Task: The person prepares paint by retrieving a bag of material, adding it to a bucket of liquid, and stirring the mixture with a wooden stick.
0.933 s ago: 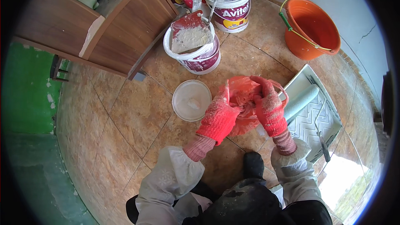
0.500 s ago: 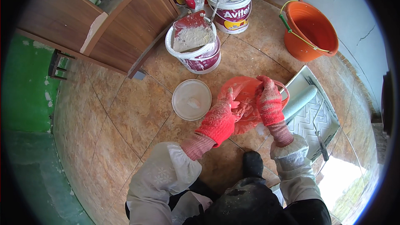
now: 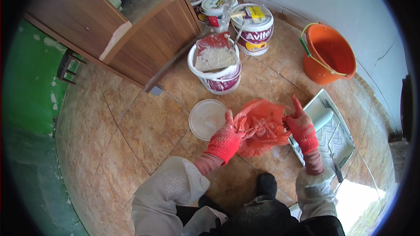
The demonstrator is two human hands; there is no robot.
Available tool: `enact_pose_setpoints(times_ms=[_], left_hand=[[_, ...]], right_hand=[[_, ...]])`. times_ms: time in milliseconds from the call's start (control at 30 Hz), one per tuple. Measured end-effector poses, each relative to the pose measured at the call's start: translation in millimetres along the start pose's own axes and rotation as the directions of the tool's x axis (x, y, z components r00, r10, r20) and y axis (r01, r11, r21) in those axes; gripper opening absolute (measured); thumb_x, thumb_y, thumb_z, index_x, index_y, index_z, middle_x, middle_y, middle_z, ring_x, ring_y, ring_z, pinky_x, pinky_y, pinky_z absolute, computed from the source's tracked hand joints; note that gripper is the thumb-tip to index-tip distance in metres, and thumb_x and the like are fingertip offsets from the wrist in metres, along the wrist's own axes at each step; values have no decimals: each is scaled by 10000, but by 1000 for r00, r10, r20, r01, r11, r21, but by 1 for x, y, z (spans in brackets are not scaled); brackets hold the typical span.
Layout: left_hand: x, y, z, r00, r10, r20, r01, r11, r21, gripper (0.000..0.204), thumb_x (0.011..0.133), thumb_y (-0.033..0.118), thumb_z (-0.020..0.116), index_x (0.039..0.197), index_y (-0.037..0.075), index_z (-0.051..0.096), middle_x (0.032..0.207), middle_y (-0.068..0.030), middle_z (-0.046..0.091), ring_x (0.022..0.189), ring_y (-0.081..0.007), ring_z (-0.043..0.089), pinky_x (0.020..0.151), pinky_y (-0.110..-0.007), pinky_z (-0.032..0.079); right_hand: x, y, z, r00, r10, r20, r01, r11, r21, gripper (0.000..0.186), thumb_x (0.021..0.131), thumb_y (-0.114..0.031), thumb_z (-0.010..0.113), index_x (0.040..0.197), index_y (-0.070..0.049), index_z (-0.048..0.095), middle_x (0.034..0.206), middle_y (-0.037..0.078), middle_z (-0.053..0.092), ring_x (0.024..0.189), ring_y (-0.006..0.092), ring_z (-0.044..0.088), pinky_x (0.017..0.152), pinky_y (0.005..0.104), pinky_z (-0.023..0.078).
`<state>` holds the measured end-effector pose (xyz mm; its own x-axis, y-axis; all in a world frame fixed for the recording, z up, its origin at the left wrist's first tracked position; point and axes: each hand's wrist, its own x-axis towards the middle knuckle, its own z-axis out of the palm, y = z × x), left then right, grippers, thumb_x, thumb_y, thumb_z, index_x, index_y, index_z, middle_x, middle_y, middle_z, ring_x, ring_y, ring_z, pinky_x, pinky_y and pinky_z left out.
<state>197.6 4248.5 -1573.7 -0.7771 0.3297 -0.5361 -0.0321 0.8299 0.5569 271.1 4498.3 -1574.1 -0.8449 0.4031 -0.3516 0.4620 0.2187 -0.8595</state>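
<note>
At the far left we see a green wall (image 3: 35,91) with flaked patches, followed by a brown wooden cabinet (image 3: 162,48) whose panel edge is worn pale. On the brown tiled floor (image 3: 127,144) lies a round white lid (image 3: 205,119) bearing a pale smear. Beyond it stands an open bucket (image 3: 223,83), white-rimmed and purple-sided; a red-backed tool (image 3: 215,40) coated with whitish paste (image 3: 214,59) leans in its mouth.

Nearer to us is the left hand (image 3: 224,142), in a red knitted glove whitened with dust. Its thumb stands raised while the fingers are bent in around the left edge of a red plastic bag (image 3: 264,131); this grip is closed on the gathered film. At the far side, a lidded bucket (image 3: 253,37) carries a brush (image 3: 252,13) on its top.

We find the bag crumpled between the two hands, right of the lid; whether its underside meets the floor we cannot tell. The right hand (image 3: 302,130), likewise gloved, points its index finger toward the far side, its other fingers bent against the bag's right edge; how tightly that grip is closed we cannot tell.

Further right we note a ridged paint tray (image 3: 345,142) with a pale roller (image 3: 322,119) across it, and, beyond, an orange bucket (image 3: 321,67) near the pale wall (image 3: 372,30).
</note>
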Motion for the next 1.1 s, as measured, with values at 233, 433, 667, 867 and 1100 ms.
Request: enact_pose_setpoints(times_ms=[233,433,667,867,1100], left_hand=[[-21,63,-44,985,168,25,-139,883,-449,831,849,246,670,1460,-11,169,747,-65,654,625,-111,628,594,-258,510],[-2,112,-107,941,277,195,-4,585,-811,782,861,172,672,1458,2,196,862,-23,624,665,-70,588,585,-215,499],[10,157,-125,852,378,363,88,579,-811,727,891,183,634,1458,12,211,916,-31,634,670,-71,574,609,-227,503],[0,215,-271,881,463,94,-293,690,-662,729,870,271,625,1444,5,264,898,-63,654,674,-90,607,642,-246,525],[-35,269,-476,927,268,-262,-373,728,-575,638,883,281,626,1419,64,355,980,-48,669,775,-108,635,660,-259,527]], right_hand=[[-39,-49,15,950,-294,104,258,929,265,958,760,-36,704,1501,-95,99,866,68,631,706,139,611,651,266,505],[-21,-98,36,924,-378,57,332,866,374,1310,617,-65,862,1486,-126,-117,983,116,640,866,173,625,755,290,513],[-8,-143,37,947,-307,-91,265,591,762,915,754,76,684,1488,-31,148,1153,110,601,1002,165,584,865,252,465],[11,-286,-32,950,-259,-175,313,816,486,781,755,156,470,1474,-37,235,1108,114,586,835,108,568,753,236,477],[-2,-513,-124,918,-362,-161,394,876,279,676,791,53,535,1431,-7,327,924,61,641,755,82,559,727,216,476]])
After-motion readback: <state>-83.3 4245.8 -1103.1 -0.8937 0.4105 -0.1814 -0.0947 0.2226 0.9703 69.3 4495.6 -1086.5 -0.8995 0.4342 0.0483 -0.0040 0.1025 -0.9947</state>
